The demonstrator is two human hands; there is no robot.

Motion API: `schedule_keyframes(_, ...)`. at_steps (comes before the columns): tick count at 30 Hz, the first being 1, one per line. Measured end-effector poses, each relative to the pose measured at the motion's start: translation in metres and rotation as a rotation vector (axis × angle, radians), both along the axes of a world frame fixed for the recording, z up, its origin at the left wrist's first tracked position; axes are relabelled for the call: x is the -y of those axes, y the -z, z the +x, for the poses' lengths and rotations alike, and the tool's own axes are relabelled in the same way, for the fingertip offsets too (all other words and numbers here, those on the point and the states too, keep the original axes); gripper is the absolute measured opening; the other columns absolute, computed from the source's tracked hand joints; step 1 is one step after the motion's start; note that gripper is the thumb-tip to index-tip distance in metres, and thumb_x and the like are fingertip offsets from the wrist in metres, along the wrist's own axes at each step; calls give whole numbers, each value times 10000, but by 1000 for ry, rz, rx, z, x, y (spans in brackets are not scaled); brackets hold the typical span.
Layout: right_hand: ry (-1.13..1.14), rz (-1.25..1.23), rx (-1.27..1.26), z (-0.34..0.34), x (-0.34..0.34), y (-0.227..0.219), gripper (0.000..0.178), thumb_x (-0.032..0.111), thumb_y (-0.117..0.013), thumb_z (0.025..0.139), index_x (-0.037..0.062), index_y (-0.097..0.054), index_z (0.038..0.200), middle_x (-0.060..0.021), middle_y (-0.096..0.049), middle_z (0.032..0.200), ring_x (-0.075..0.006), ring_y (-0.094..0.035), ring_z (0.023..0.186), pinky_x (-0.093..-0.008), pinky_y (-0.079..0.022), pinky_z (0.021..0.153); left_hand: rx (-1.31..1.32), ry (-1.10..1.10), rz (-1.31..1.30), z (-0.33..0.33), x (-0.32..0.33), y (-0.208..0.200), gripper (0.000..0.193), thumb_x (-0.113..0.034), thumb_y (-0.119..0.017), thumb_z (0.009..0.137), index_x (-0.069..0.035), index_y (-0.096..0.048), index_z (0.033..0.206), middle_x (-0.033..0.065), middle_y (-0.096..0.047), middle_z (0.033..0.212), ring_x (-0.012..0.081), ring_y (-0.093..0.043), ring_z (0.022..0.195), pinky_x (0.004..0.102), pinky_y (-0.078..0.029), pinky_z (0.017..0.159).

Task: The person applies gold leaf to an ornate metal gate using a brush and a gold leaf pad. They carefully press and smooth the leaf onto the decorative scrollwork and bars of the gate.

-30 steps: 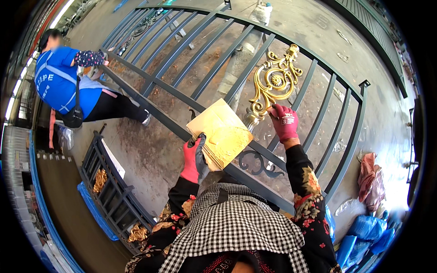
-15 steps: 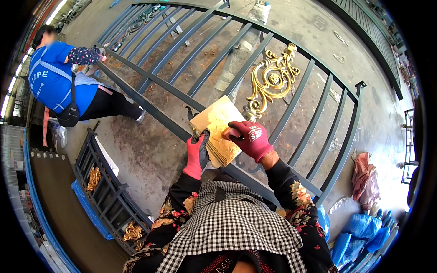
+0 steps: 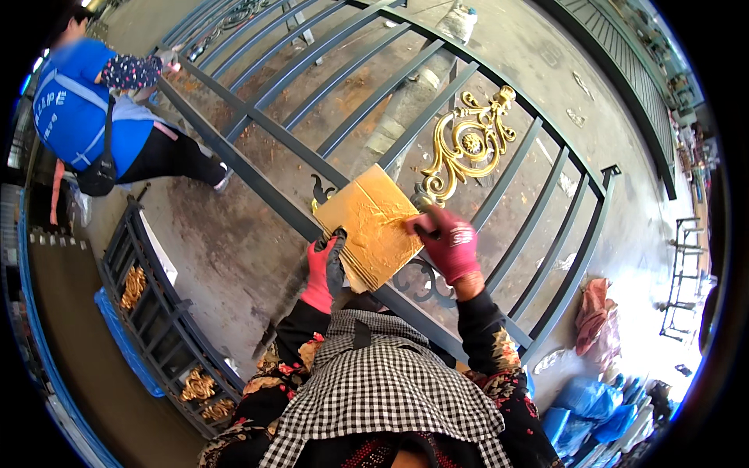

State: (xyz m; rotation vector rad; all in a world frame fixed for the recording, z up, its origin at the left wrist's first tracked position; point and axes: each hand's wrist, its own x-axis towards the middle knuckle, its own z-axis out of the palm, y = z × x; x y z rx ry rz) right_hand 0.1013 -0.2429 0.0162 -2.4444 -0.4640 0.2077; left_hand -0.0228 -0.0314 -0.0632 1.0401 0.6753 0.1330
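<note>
My left hand point(image 3: 324, 269), in a red and black glove, grips the lower left edge of a flat stack of cardboard point(image 3: 363, 222). Wet-looking gold paint is smeared over its top. My right hand point(image 3: 451, 242), gloved in dark red, pinches a small pinkish block point(image 3: 413, 225), perhaps a sponge, at the cardboard's right edge. Both hands are over the near rail of a dark metal railing point(image 3: 265, 187). Just beyond my right hand, a gold scroll ornament point(image 3: 470, 143) sits between the bars. A dark scroll point(image 3: 425, 281) shows partly below the cardboard.
At the far left a person in a blue shirt point(image 3: 70, 109) has a hand at the railing's end. A second railing with gold ornaments point(image 3: 197, 385) stands lower left. Blue-wrapped bundles point(image 3: 585, 405) and a reddish-brown sheet point(image 3: 594, 316) lie at right.
My right hand has drawn back from the middle of the cardboard to its right edge, with the block still pinched. My left hand keeps its hold. The whole view has shifted slightly.
</note>
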Motion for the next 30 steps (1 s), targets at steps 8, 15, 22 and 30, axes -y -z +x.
schedule_keyframes(8, -41, -283, -110, 89, 10, 35, 315, 359, -674, 794, 161, -642, 1037, -100, -678, 858, -328, -654, 809, -416, -506, 685, -52, -259, -202, -3, -28, 11, 160, -129, -633, 909, -21, -641, 1026, 14, -638, 917, 110, -603, 804, 271, -496, 731)
schedule_keyframes(15, -494, -622, -131, 122, -42, 81, 132, 283, -600, 825, 165, -602, 884, -112, -632, 754, -332, -639, 747, -440, -489, 614, -38, -434, -38, -6, -64, 4, 168, -120, -665, 889, -2, -663, 1009, -7, -636, 907, 75, -561, 780, 251, -462, 711)
schedule_keyframes(22, -807, -833, -288, 127, -87, 54, 139, 267, -570, 788, 132, -585, 819, -130, -639, 795, -355, -636, 825, -443, -493, 671, -63, -423, 87, -26, -95, 15, 266, -211, -591, 944, 19, -626, 1073, 36, -647, 983, 111, -589, 856, 286, -474, 767)
schedule_keyframes(30, -737, -873, -297, 144, -91, 71, 179, 297, -589, 784, 121, -605, 812, -97, -672, 841, -329, -650, 828, -433, -491, 677, -24, -544, 26, -22, -111, 9, 180, -127, -640, 911, 7, -660, 1031, -24, -627, 922, 56, -553, 806, 240, -448, 728)
